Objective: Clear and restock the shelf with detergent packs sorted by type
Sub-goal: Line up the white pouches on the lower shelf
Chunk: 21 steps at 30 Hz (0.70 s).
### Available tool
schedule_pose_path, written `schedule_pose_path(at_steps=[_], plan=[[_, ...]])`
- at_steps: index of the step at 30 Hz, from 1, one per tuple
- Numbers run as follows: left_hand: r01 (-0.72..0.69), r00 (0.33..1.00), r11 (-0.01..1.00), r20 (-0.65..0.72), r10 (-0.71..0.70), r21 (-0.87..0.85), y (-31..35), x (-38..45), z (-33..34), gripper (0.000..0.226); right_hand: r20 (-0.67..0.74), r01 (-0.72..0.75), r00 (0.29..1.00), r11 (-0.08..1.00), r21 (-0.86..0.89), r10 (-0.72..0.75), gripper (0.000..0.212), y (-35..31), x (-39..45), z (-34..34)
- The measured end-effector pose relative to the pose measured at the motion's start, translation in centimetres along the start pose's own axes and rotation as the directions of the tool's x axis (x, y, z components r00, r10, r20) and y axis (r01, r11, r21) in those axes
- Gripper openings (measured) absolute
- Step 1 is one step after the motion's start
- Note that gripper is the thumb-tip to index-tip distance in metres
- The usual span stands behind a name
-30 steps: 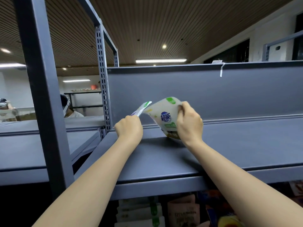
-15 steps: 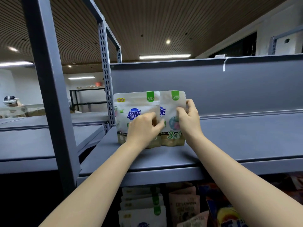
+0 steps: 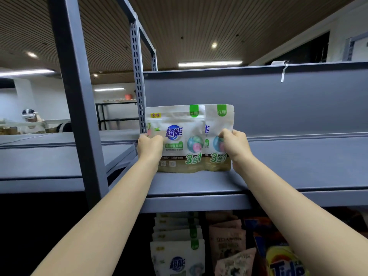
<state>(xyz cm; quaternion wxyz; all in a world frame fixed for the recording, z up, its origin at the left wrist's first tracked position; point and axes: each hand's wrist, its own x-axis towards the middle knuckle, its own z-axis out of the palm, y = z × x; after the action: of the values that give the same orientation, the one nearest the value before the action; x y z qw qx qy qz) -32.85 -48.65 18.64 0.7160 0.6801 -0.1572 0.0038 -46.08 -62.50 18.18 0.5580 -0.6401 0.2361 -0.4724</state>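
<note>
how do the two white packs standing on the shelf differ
The front pack shows its whole face; the rear pack is half hidden behind it, offset to the right. The left hand grips the front pack's left edge, the right hand the rear pack's right edge. Both stand upright on the shelf, same design.

Two white stand-up detergent pouches (image 3: 180,140) stand on the grey metal shelf (image 3: 278,176), held by two bare hands (image 3: 149,145), with one stack of like pouches (image 3: 177,236) at six o'clock.
</note>
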Motion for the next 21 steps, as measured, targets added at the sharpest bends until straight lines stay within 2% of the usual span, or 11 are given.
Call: schedule_pose_path(at_steps=[3, 5, 7, 10, 13, 16, 21], plan=[[0.038, 0.998, 0.999, 0.054, -0.038, -0.01, 0.7, -1.6, -0.6, 0.01, -0.099, 0.081, 0.991, 0.996, -0.041, -0.085, 0.025, 0.4, -1.0, -0.4], [0.042, 0.999, 0.997, 0.036, -0.04, -0.059, 1.1, -2.9, -1.0, 0.012, -0.176, 0.128, 0.973, 0.984, -0.123, -0.148, 0.032, 0.3, -2.2, -1.2], [-0.013, 1.0, 0.993, -0.024, 0.01, -0.115, 1.0, -4.1, -1.4, 0.014, -0.252, 0.188, 0.943, 0.973, -0.134, -0.217, 0.036, -0.3, -3.6, -2.4], [-0.136, 0.978, 0.988, -0.169, 0.122, -0.077, 0.7, -6.7, -1.8, 0.031, -0.335, 0.24, 0.906, 0.966, -0.093, -0.257, 0.037, -1.8, -5.9, -4.4], [-0.182, 0.942, 0.982, -0.298, 0.156, -0.058, 0.7, -9.8, -2.2, 0.036, -0.399, 0.286, 0.871, 0.956, -0.063, -0.287, 0.039, -2.6, -8.1, -6.3], [-0.211, 0.918, 0.977, -0.35, 0.186, -0.035, -0.2, -12.8, -2.7, 0.039, -0.434, 0.329, 0.845, 0.944, -0.038, -0.312, 0.04, -2.4, -10.2, -7.8], [-0.244, 0.896, 0.969, -0.377, 0.236, 0.025, -4.6, -16.9, -3.8, 0.043, -0.398, 0.343, 0.858, 0.939, -0.03, -0.326, 0.043, -0.3, -13.4, -9.4]])
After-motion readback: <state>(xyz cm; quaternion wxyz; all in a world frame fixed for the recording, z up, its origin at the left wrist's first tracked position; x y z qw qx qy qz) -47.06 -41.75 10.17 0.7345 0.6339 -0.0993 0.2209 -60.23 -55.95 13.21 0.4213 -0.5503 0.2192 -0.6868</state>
